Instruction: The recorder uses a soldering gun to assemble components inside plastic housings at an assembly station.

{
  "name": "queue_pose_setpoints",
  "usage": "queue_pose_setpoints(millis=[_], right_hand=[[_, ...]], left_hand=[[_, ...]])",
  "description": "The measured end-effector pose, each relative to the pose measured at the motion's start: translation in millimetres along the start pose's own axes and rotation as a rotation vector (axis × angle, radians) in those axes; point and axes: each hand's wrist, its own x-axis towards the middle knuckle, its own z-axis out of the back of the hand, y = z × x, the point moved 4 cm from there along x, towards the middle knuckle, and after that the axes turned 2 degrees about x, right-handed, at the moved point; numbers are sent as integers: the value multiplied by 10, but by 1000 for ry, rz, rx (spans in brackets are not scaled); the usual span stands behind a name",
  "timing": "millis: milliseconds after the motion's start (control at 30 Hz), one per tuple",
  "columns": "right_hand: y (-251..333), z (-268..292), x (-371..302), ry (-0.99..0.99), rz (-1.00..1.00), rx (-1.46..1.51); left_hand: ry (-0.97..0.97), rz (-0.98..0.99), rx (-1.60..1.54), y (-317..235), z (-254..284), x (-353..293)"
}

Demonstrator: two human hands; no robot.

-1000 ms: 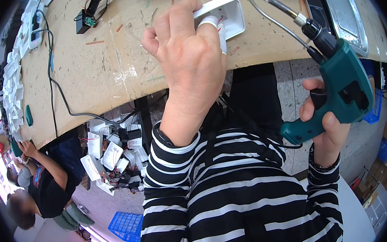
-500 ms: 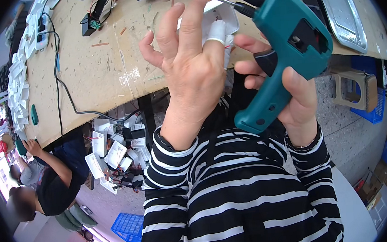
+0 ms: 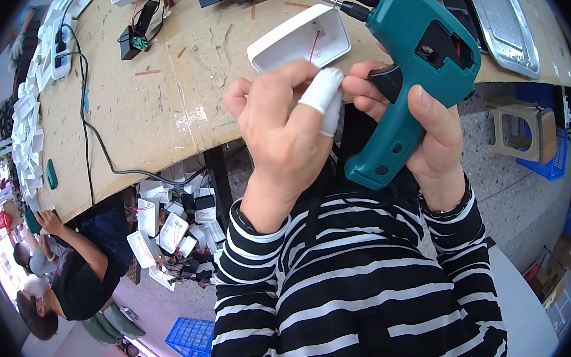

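Soldering gun (image 3: 414,17), green-bodied with a black trigger, sits in the right hand (image 3: 440,143), whose fingers are wrapped around its handle above the near edge of the table (image 3: 178,86). The gun's thin metal tube points toward the far edge, and the upper border of the view cuts off its front end. On the left hand (image 3: 275,135), the fingers are bent and drawn together, two of them wearing white finger covers (image 3: 322,94); whether they pinch anything I cannot tell. Just beyond them, near the middle of the near edge, an open white housing (image 3: 281,41) lies with its hollow inside in view and a red wire (image 3: 315,44) rising from it. Toward the left edge are a small black box (image 3: 129,46) with a circuit board and a power strip (image 3: 61,58); white cases (image 3: 23,122) line that edge. A metal tray (image 3: 497,17) lies toward the right edge. Below the near edge, more white housings (image 3: 172,231) lie heaped.
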Motion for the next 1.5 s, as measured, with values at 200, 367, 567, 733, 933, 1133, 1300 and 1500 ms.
queue_pose_setpoints(millis=[200, 367, 567, 733, 933, 1133, 1300, 1500], right_hand=[[-28, 12, 14, 35, -4, 0], [29, 58, -36, 24, 35, 34], [156, 343, -275, -17, 167, -5], [122, 506, -500, -29, 126, 83], [158, 541, -739, -142, 162, -90], [130, 521, -787, -168, 116, -194], [143, 470, -724, -191, 79, -258], [166, 492, -665, -185, 68, -353]], left_hand=[[-29, 20, -132, 6, 12, -79], [-95, 79, -90, 58, 23, -53], [-150, 118, 61, 61, -13, 131], [-16, 101, 203, 133, -148, 234], [37, 97, 313, 132, -212, 275], [-43, 62, 255, 169, -276, 292], [-23, 70, 219, 174, -311, 281], [-51, 59, 136, 177, -324, 281]])
